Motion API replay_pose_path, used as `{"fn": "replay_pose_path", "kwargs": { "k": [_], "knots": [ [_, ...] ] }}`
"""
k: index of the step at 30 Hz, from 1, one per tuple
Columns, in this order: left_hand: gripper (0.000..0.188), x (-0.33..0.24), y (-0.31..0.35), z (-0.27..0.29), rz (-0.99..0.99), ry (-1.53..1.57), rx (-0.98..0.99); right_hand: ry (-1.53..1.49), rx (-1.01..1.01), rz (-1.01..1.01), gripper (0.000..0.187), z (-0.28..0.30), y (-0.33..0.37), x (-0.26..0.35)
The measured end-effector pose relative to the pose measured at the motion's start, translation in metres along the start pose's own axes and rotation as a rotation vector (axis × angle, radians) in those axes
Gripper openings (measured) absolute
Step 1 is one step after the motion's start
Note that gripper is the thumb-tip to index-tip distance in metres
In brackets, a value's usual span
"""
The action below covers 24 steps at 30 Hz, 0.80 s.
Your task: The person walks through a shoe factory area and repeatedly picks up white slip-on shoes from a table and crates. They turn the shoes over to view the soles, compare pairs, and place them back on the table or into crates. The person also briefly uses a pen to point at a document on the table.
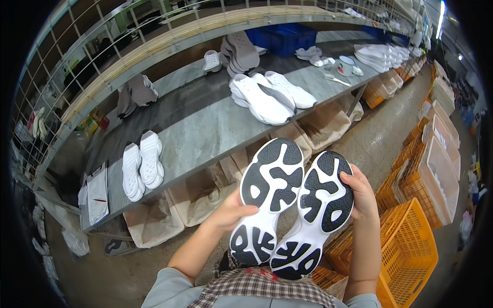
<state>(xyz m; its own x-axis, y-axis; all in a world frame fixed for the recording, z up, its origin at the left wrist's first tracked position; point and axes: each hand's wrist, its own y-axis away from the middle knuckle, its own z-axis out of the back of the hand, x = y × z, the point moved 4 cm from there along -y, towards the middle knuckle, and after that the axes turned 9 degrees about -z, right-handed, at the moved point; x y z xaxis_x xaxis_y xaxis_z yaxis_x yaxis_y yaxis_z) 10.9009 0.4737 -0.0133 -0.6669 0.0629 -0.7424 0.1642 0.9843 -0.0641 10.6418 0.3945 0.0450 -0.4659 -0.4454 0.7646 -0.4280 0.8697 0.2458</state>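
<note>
My left hand (233, 209) is closed round the middle of a white shoe sole (263, 218) with black tread pads. A matching shoe sole (307, 226) is in my right hand (361, 192), the thumb pressed on its tread near the forefoot. Both soles are held upright side by side in front of my apron (246, 290), tread toward me, their heel ends almost touching. On the grey table (190, 133) beyond lie a pair of white soles (142, 167) at the left and a stack of white soles (262, 102) in the middle.
Grey soles (240, 51), a blue bin (282, 40), a cup (345, 66), a brush (336, 79) and more white soles (380, 56) stand farther along the table. Papers (97, 195) lie at its left end. Orange crates (411, 246) line my right. Cloth-lined baskets (154, 220) sit underneath the table.
</note>
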Motion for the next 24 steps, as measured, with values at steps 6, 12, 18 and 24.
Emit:
{"fn": "replay_pose_path", "kwargs": {
  "k": [6, 12, 18, 24],
  "knots": [
    [0.066, -0.038, 0.007, 0.036, -0.079, 0.005, -0.068, 0.007, 0.055, -0.026, 0.025, -0.053, -0.035, -0.007],
    [0.067, -0.051, 0.008, 0.055, -0.076, 0.048, -0.019, 0.015, 0.112, -0.044, 0.023, -0.076, -0.051, -0.012],
    [0.068, -0.053, 0.007, 0.059, -0.093, 0.056, -0.025, 0.043, 0.104, -0.042, 0.024, -0.083, -0.054, -0.011],
    [0.070, -0.049, 0.005, 0.059, -0.065, 0.072, 0.001, 0.039, 0.090, -0.045, 0.025, -0.079, -0.055, -0.013]
  ]
}}
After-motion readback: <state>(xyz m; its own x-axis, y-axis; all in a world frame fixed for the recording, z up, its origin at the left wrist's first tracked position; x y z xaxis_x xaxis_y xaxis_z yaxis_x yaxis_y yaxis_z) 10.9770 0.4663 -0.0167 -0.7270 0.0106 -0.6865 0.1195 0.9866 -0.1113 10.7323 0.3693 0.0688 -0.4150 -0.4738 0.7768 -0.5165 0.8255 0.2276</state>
